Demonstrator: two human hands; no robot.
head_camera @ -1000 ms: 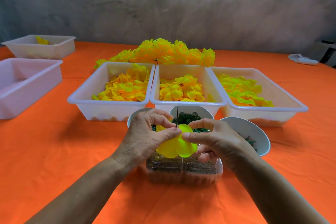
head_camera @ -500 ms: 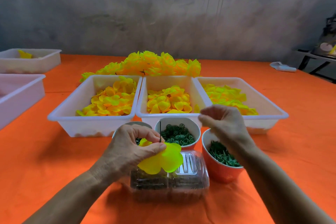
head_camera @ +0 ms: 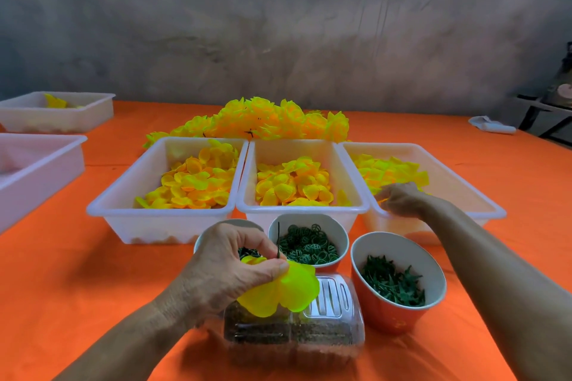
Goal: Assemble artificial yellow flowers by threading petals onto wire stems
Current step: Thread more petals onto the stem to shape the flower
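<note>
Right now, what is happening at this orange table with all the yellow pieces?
A person is assembling artificial flowers. The left hand pinches a thin dark wire stem with bright yellow fabric petals already threaded on it, above a clear plastic box. The right hand reaches into the rightmost white plastic tray and pinches at the loose yellow petals there, seemingly to fetch the next one.

Pinched in left hand (head_camera: 229, 269): glossy yellow-green petals (head_camera: 283, 291), cupped and drooping, threaded on thin dark wire stem (head_camera: 278, 241) poking upright. Heaped in right tray (head_camera: 445, 182): loose yellow petals (head_camera: 390, 172), right hand (head_camera: 402, 199) among them. Behind the trays: pile of finished yellow flowers (head_camera: 263, 122).
</note>
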